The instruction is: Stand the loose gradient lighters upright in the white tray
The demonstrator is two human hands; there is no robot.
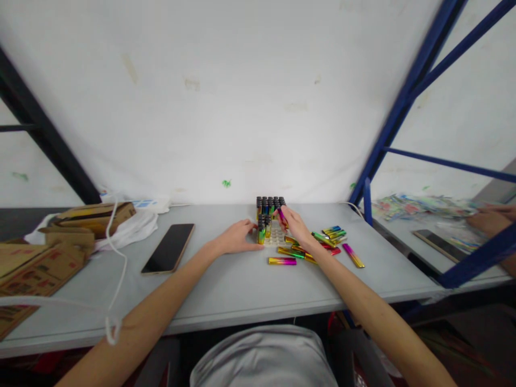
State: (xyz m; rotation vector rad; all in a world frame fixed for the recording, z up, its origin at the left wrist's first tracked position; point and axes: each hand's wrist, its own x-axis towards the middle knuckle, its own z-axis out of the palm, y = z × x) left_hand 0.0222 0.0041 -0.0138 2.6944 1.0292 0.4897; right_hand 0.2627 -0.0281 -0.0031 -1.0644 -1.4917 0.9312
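Observation:
A clear plastic tray with round slots stands on the grey table. Upright lighters with black tops and shiny coloured bodies fill its back rows, and a few more stand along its left side. My left hand grips the tray's left front corner, thumb in front and fingers at the side. Over the tray's right part, my right hand pinches a purple lighter. Beside and partly under my right wrist lies a loose pile of lighters in gold, green and red. One yellow-purple lighter lies apart.
A phone lies left of the tray. Cardboard boxes, a white plastic bag and a white cable are farther left. Blue shelf posts rise at right. Beyond them are another person's hand and a phone.

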